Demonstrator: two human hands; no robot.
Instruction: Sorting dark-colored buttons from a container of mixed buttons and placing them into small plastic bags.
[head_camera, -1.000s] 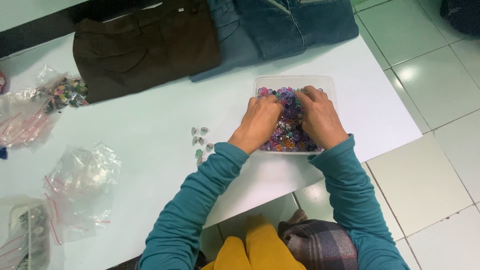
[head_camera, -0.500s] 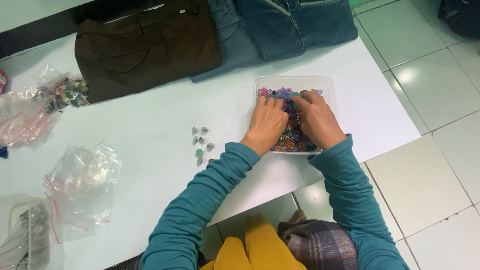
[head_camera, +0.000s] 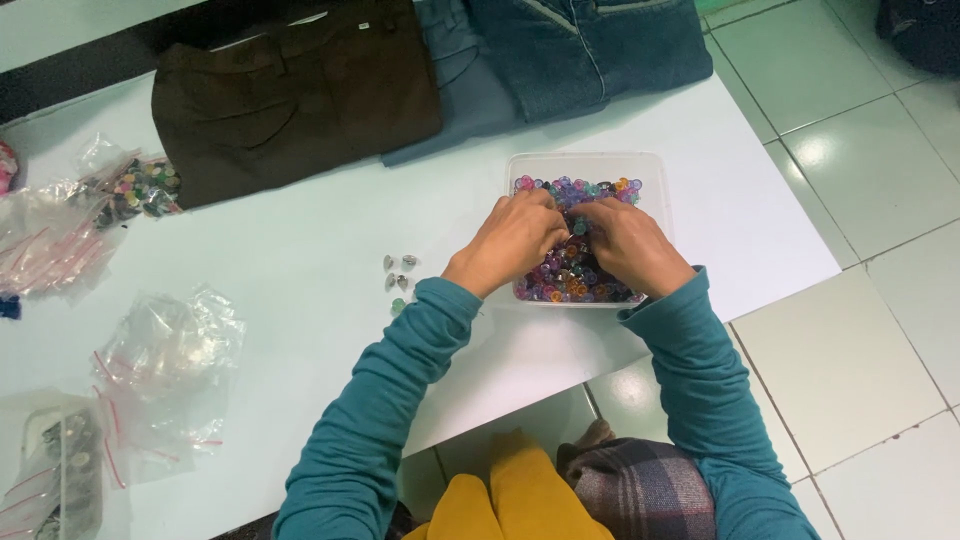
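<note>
White table (head_camera: 300, 250), centre frame: clear tub (head_camera: 655, 185) of coloured beads (head_camera: 575, 270); left hand (head_camera: 512, 240) and right hand (head_camera: 625, 243) fingers pinched together on beads; best picked singly.

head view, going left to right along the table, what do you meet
clear plastic bags → small loose pieces → left hand → right hand → right wall of the clear tub → tiled floor

A tub (head_camera: 655, 170) of beads (head_camera: 575, 275) sits on the desk (head_camera: 300, 260) toward its right edge, both hands in it. Left of the tub lie a few loose beads (head_camera: 397, 275). Folded clothes (head_camera: 300, 95) lie along the far side; plastic bags (head_camera: 165, 350) lie at the left.
</note>
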